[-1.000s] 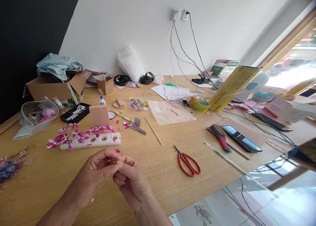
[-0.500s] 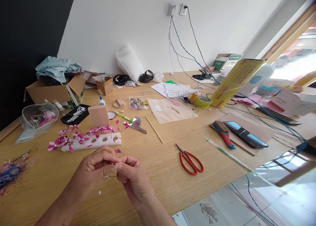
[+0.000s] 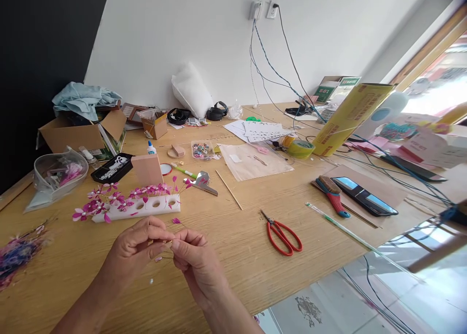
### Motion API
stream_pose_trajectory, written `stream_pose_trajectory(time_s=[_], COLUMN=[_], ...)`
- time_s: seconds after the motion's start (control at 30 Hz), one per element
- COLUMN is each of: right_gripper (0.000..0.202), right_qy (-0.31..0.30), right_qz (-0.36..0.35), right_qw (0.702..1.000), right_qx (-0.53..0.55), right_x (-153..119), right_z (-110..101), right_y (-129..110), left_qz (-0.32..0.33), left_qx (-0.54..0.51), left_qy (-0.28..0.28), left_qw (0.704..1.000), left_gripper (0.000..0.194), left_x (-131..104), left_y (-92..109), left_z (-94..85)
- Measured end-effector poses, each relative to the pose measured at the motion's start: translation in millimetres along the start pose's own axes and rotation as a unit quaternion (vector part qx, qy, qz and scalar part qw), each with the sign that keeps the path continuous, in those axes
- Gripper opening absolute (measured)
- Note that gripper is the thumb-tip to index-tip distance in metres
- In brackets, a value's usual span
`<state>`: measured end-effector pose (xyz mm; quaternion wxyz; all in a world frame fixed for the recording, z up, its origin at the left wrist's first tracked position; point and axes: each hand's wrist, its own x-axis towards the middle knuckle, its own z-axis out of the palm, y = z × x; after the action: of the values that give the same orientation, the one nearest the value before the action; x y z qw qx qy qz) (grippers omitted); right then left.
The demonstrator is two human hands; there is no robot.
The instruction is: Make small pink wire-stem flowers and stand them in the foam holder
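Note:
Both hands meet over the near part of the table, fingertips touching. My left hand (image 3: 140, 244) is closed in a pinch on a tiny gold-coloured bit, seemingly thin wire, mostly hidden by the fingers. Opposite it, my right hand (image 3: 195, 254) pinches thin wire stems. One stem bears a magenta petal (image 3: 177, 221) just above the knuckles; a pale pink petal (image 3: 158, 259) shows below the fingers. Behind the hands, a white foam block with holes (image 3: 140, 211) holds several magenta wire flowers (image 3: 115, 198). A small white bead (image 3: 151, 281) lies on the table below.
Red-handled scissors (image 3: 282, 234) lie at right, near a wooden stick (image 3: 229, 190). A brush (image 3: 332, 196) and black case (image 3: 365, 196) sit farther right. A bead box (image 3: 203, 150), glue bottle (image 3: 151, 148) and metal clip (image 3: 204, 183) stand behind. Blue-purple tufts (image 3: 18, 258) lie at left.
The fingertips have closed more over the small gold-coloured bit, which shows less now. Both hands stay in nearly the same place. The whole view has shifted slightly.

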<state>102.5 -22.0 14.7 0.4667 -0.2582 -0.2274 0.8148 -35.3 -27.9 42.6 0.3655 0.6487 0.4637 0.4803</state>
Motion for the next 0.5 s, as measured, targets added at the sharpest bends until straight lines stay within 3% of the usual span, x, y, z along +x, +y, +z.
stream_pose_trajectory(time_s=[0.27,0.5], right_gripper=[0.024,0.022], right_qy=[0.005,0.01], right_qz=[0.015,0.004], right_qw=[1.0,1.0], right_qx=[-0.005,-0.029], right_x=[1,-1], right_z=[0,3], right_y=[3,3], left_qz=[0.112,0.079], left_qx=[0.105,0.104], left_qy=[-0.001,0.019], left_qw=[0.988,0.991], left_gripper=[0.03,0.025], left_x=[-8,-11], left_y=[1,0], left_z=[-2.4,-1.0])
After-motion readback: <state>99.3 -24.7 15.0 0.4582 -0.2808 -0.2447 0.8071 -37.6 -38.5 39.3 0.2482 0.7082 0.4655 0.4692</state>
